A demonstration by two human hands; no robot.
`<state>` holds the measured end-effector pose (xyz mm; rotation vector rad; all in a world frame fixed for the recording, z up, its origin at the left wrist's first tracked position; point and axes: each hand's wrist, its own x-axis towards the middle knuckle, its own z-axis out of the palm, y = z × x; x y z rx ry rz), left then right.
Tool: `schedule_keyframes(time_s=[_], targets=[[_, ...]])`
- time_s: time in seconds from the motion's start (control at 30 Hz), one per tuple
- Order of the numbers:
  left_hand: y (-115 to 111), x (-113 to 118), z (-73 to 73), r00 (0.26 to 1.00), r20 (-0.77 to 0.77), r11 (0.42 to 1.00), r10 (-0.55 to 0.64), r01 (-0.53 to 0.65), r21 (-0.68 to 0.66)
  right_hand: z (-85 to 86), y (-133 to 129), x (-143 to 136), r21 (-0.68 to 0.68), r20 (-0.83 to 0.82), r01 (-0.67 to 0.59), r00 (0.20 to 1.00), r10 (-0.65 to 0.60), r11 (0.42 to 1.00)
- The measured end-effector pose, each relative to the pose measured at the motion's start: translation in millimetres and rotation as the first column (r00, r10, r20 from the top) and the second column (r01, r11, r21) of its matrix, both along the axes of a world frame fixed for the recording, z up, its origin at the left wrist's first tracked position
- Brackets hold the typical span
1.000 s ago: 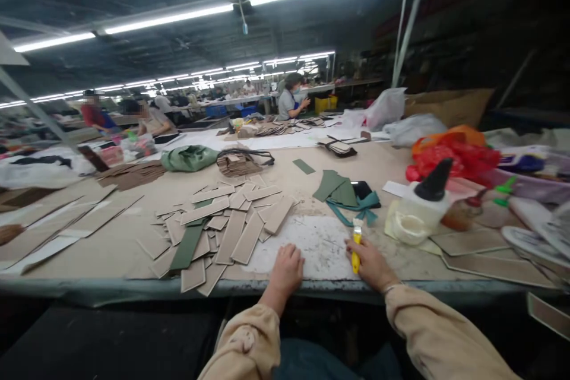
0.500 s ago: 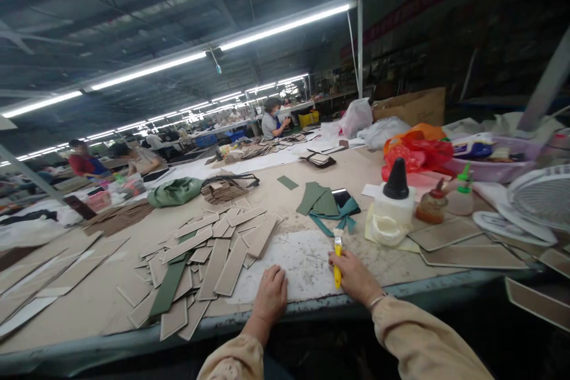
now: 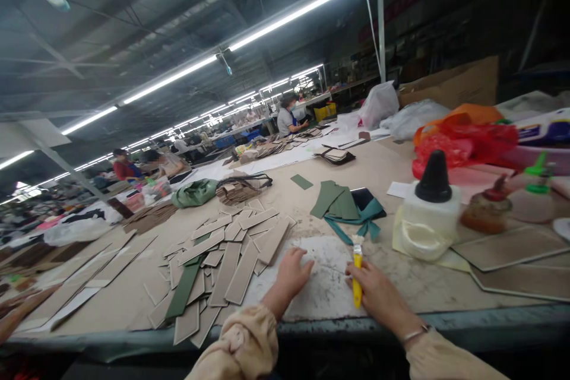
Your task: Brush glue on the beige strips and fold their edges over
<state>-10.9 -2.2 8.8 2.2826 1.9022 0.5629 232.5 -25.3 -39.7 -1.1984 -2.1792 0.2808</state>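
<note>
A yellow-handled brush (image 3: pixel 357 276) is in my right hand (image 3: pixel 378 291), its pale bristles pointing away from me. My left hand (image 3: pixel 291 276) is over the white worn patch (image 3: pixel 323 285) with its fingers apart, holding nothing. To its left lies a loose pile of flat beige pieces (image 3: pixel 229 267), with a dark green strip (image 3: pixel 184 288) among them. Beyond the brush are green pieces (image 3: pixel 336 202), a teal ribbon (image 3: pixel 367 219) and a dark phone-like object, partly covered.
At right stand a white bottle with a black cone cap (image 3: pixel 434 208), a brownish jar (image 3: pixel 487 211) and a green-capped bottle (image 3: pixel 534 196). Red plastic bags (image 3: pixel 463 142) lie behind. Another person's arm (image 3: pixel 27 309) reaches in at far left. Co-workers are farther back.
My left hand has moved forward and its fingers have spread. The view has shifted, and a person's arm has appeared at the left edge. The brush remains in my right hand.
</note>
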Motion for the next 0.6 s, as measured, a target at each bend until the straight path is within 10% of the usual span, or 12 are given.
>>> schedule_keyframes(time_s=[0.27,0.6], targets=[[141,66,-6.9,0.987,-0.028,0.978,0.156,-0.158,-0.137,-6.7,9,-7,0.158,-0.094,0.006,0.996,0.009,0.987],[180,69,-13.2,0.996,-0.089,0.984,0.029,-0.044,-0.172,-3.4,-5,-2,0.139,-0.141,-0.031,0.989,0.051,0.99]])
